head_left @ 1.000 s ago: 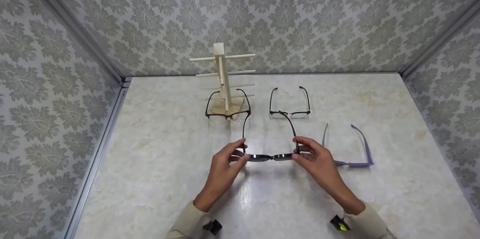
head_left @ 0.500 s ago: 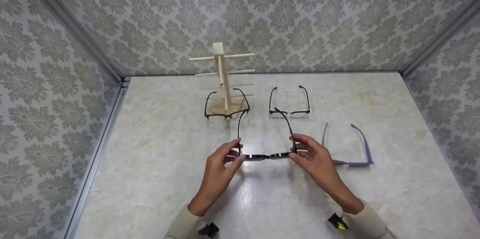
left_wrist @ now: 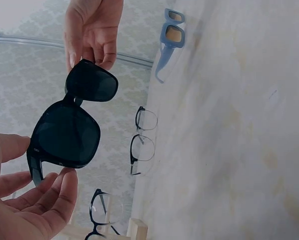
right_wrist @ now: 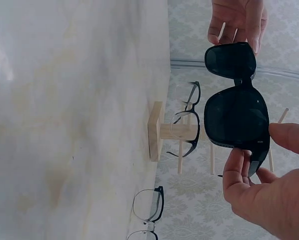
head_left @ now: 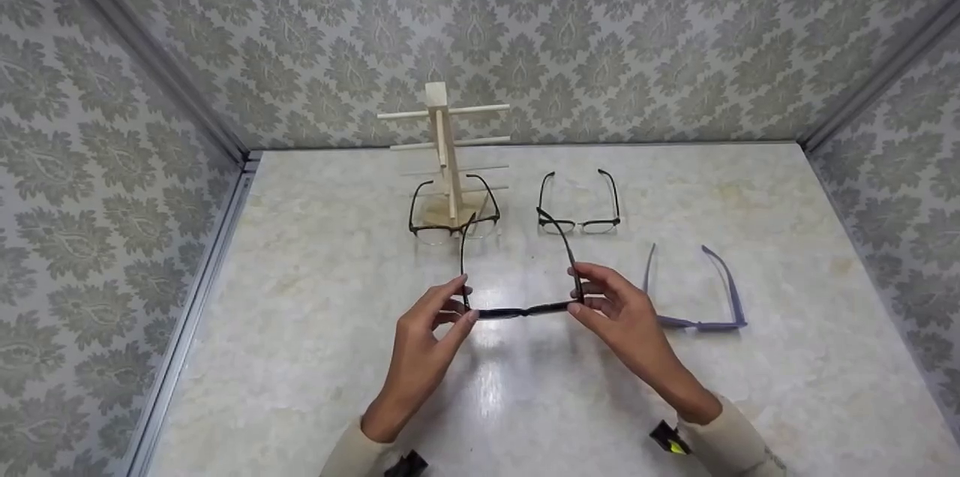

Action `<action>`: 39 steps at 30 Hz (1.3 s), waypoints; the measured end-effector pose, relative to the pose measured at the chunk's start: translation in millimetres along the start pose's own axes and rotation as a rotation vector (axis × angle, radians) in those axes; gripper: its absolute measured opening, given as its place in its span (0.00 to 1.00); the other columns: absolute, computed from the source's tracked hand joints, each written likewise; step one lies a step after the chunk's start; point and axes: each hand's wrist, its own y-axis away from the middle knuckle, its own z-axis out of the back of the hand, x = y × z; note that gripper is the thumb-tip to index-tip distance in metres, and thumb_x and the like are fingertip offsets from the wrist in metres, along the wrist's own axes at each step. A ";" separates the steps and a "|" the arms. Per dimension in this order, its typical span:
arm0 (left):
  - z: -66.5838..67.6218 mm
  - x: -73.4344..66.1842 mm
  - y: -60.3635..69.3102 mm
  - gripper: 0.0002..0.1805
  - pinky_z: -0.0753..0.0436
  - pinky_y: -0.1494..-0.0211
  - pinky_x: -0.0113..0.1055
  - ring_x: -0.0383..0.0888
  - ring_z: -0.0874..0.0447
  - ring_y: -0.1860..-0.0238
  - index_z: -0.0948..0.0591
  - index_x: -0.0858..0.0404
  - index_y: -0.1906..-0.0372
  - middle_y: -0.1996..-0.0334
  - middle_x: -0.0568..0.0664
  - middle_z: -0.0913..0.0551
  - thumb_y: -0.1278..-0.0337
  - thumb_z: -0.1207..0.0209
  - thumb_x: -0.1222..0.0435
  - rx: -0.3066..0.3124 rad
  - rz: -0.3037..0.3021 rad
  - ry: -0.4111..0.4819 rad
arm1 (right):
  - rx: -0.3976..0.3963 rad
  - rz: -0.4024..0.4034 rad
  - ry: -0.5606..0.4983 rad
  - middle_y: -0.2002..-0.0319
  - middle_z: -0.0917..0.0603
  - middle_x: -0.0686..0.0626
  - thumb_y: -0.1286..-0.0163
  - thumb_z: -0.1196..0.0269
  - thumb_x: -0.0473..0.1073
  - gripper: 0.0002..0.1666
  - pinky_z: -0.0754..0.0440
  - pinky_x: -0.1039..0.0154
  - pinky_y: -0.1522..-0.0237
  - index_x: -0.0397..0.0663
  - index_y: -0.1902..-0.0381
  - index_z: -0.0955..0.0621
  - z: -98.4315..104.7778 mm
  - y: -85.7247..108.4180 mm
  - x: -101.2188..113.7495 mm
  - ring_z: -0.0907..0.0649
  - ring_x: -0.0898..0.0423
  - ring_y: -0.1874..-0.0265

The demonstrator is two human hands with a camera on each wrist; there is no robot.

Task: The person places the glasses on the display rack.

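One hand, the left hand (head_left: 420, 349), pinches a hinge end of the sunglasses (right_wrist: 237, 115) between thumb and fingers. Beyond, left of centre near the back edge of the table (head_left: 300, 274), the stand (head_left: 444, 136) bears clear glasses (head_left: 435, 229) low down. The sunglasses are held up over the table's middle; a second pair (head_left: 598, 223) sits farther back, and the right hand (head_left: 622, 319) pinches the sunglasses' other end. Purple glasses (head_left: 720, 327) rest toward the right edge. Best keep finger pressure even, both ends level, fingertips off the lenses (left_wrist: 67, 132).
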 end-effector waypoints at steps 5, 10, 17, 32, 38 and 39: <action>5.5 -1.2 -0.6 0.28 0.08 0.45 0.40 0.47 0.10 0.52 0.18 0.63 0.27 0.43 0.50 0.12 0.28 0.29 0.73 -0.021 -0.004 -0.012 | 0.007 0.023 -0.005 0.35 0.15 0.41 0.29 0.27 0.25 0.33 0.13 0.63 0.40 0.33 0.27 0.21 -5.0 -4.0 3.4 0.14 0.49 0.41; 10.4 -1.4 -2.6 0.29 0.08 0.45 0.42 0.48 0.11 0.52 0.18 0.63 0.27 0.42 0.53 0.12 0.29 0.28 0.74 -0.037 -0.006 -0.008 | 0.020 0.046 -0.020 0.36 0.14 0.40 0.29 0.27 0.24 0.34 0.12 0.62 0.41 0.30 0.27 0.22 -9.5 -8.5 6.2 0.14 0.49 0.42; 19.1 -0.6 -4.6 0.30 0.08 0.46 0.43 0.46 0.12 0.54 0.17 0.62 0.27 0.43 0.49 0.12 0.32 0.27 0.74 -0.073 -0.040 -0.011 | 0.036 0.090 -0.027 0.36 0.15 0.40 0.29 0.27 0.24 0.33 0.12 0.62 0.41 0.31 0.28 0.21 -19.0 -14.7 8.2 0.14 0.49 0.42; 32.9 11.6 -12.6 0.29 0.09 0.45 0.37 0.51 0.10 0.51 0.18 0.64 0.26 0.43 0.56 0.12 0.30 0.28 0.74 -0.118 -0.017 -0.032 | 0.067 0.162 0.021 0.37 0.16 0.35 0.27 0.27 0.28 0.33 0.13 0.64 0.41 0.31 0.27 0.22 -37.4 -32.4 -0.5 0.14 0.52 0.45; 37.7 10.6 -18.9 0.29 0.10 0.44 0.36 0.50 0.10 0.49 0.18 0.65 0.26 0.43 0.57 0.13 0.30 0.28 0.73 -0.125 -0.002 -0.040 | 0.066 0.176 0.056 0.37 0.16 0.36 0.27 0.26 0.29 0.33 0.13 0.64 0.43 0.33 0.26 0.21 -41.3 -38.9 4.6 0.14 0.52 0.47; 38.6 10.6 -20.2 0.29 0.10 0.44 0.35 0.50 0.10 0.49 0.18 0.65 0.26 0.42 0.58 0.13 0.30 0.28 0.74 -0.125 -0.002 -0.037 | 0.064 0.178 0.057 0.37 0.16 0.35 0.28 0.26 0.28 0.34 0.13 0.64 0.43 0.33 0.27 0.21 -41.8 -40.1 5.3 0.14 0.52 0.47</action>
